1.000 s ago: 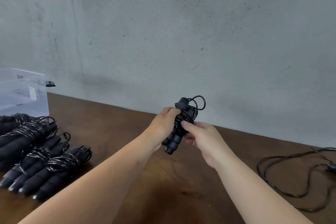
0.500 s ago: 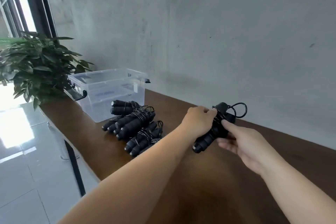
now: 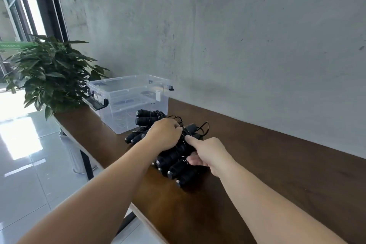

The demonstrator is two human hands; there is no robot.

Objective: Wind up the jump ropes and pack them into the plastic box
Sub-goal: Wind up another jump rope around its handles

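Hands meet over a wound jump rope (image 3: 191, 131) at the pile's right side: the left hand (image 3: 164, 133) curls over its top, the right hand (image 3: 208, 153) pinches it with the thumb on top and fingers tucked beneath. Its loose cord loop pokes out toward 1 o'clock. More wound jump ropes (image 3: 174, 166) lie stacked on the wooden table (image 3: 277, 174), partly hidden under both hands, so their count is unclear. At 11 o'clock the clear plastic box (image 3: 128, 103) stands open, just beyond the pile. A potted plant (image 3: 49, 73) sits at 10 o'clock. The table's left edge runs close to the pile; bare tabletop lies toward 3 o'clock.
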